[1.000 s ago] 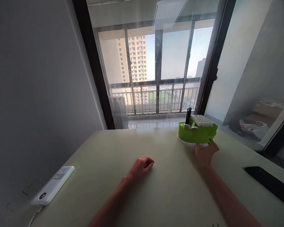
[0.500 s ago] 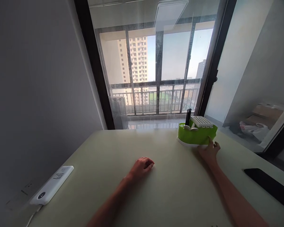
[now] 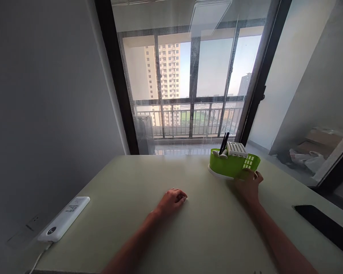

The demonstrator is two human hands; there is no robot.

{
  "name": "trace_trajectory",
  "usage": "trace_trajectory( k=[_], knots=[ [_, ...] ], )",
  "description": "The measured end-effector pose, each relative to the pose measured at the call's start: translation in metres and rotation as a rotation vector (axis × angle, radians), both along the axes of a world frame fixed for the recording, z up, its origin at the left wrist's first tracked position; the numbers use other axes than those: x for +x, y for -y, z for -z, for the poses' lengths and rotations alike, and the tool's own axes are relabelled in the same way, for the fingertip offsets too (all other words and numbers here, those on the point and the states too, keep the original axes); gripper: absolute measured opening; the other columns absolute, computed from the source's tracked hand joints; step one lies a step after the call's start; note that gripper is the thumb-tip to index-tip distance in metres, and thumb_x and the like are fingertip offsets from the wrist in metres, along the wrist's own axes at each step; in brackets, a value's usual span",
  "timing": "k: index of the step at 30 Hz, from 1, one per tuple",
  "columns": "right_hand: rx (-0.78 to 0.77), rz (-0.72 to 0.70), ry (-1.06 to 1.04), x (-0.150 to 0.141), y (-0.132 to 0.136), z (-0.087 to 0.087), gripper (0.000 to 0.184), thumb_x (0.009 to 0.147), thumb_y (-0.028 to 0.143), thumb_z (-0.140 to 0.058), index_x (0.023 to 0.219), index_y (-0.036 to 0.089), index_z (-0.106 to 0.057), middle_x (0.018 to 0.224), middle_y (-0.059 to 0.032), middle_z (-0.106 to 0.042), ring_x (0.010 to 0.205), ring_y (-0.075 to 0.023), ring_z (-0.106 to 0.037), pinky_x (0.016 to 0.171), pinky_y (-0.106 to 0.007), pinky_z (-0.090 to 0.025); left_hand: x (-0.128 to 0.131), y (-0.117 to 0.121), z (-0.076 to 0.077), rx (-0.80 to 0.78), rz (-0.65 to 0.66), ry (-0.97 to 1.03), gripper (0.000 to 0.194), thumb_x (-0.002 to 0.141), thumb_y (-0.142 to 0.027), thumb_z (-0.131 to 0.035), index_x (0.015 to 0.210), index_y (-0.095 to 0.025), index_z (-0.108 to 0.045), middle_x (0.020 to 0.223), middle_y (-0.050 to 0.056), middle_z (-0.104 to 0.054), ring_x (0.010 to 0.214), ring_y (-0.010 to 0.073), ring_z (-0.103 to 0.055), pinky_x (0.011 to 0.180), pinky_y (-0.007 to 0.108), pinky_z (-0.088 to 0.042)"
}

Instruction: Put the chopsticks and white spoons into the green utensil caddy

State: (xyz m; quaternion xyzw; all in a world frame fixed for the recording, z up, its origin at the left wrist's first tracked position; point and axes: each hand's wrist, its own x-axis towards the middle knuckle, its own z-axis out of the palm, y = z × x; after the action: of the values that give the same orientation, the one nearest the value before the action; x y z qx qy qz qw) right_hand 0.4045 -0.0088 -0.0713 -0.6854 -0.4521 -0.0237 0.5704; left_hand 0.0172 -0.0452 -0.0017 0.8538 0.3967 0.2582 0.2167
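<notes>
Toward the far right of the table stands a green utensil holder (image 3: 225, 166) on a white base. It carries black chopsticks (image 3: 224, 143), white spoons (image 3: 223, 154) and a white slotted rack (image 3: 236, 148). My right hand (image 3: 248, 186) is at its near right end, fingers bent against the green wall and lower edge; part of the grip is hidden behind the hand. My left hand (image 3: 173, 200) rests on the middle of the table, fingers curled toward the thumb, with nothing visible in them.
A white power bank (image 3: 64, 220) with a cable lies at the table's left edge. On the right is a flat black object (image 3: 326, 226). Behind the table (image 3: 148, 173) rises a glass door; a wall borders the left. Boxes and bags (image 3: 311, 160) sit beyond, at right.
The holder has turned and shifted slightly left and nearer, so its pierced end panel shows. Its rack and chopsticks now tilt. My right hand moved with it; my left stayed put.
</notes>
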Motion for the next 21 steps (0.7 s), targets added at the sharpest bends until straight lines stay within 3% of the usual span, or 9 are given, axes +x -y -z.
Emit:
trace_trajectory(
  k=[4,9,15,21],
  knots=[
    [-0.022,-0.073,0.010,-0.025,0.003,-0.006,0.063,0.071,0.041,-0.062,0.130,0.021,-0.049,0.148,-0.0186,-0.021,0.134,-0.0410,-0.040,0.103,-0.058,-0.046,0.000,-0.001,0.002,0.017,-0.002,-0.002,0.018,0.093,-0.028,-0.057,0.095,-0.023,-0.074,0.087,0.002,-0.074,0.089,0.0177,-0.065,0.083,0.027,-0.050],
    [-0.052,-0.231,0.074,-0.062,0.009,-0.013,0.063,0.073,0.037,-0.063,0.133,0.022,-0.049,0.150,-0.0155,-0.016,0.142,-0.0393,-0.032,0.111,-0.053,-0.040,0.002,-0.002,0.006,0.038,-0.013,-0.008,0.017,0.091,-0.022,-0.058,0.095,-0.023,-0.074,0.088,0.001,-0.075,0.088,0.0174,-0.065,0.086,0.028,-0.050],
    [-0.133,-0.478,0.159,-0.097,0.020,-0.020,0.068,0.076,0.034,-0.065,0.141,0.031,-0.048,0.159,-0.0093,0.001,0.121,-0.0262,-0.058,0.106,-0.045,-0.048,0.002,-0.001,0.006,0.044,-0.011,-0.013,0.017,0.093,-0.027,-0.057,0.095,-0.024,-0.074,0.091,0.002,-0.075,0.089,0.0179,-0.065,0.086,0.029,-0.050],
    [-0.148,-0.604,0.214,-0.113,0.024,-0.024,0.070,0.079,0.029,-0.062,0.146,0.035,-0.044,0.162,-0.0080,0.002,0.127,-0.0297,-0.057,0.107,-0.050,-0.048,0.002,0.001,0.004,0.050,-0.015,-0.027,0.020,0.094,-0.030,-0.056,0.096,-0.024,-0.074,0.092,0.003,-0.075,0.090,0.0189,-0.065,0.087,0.031,-0.050]
  ],
)
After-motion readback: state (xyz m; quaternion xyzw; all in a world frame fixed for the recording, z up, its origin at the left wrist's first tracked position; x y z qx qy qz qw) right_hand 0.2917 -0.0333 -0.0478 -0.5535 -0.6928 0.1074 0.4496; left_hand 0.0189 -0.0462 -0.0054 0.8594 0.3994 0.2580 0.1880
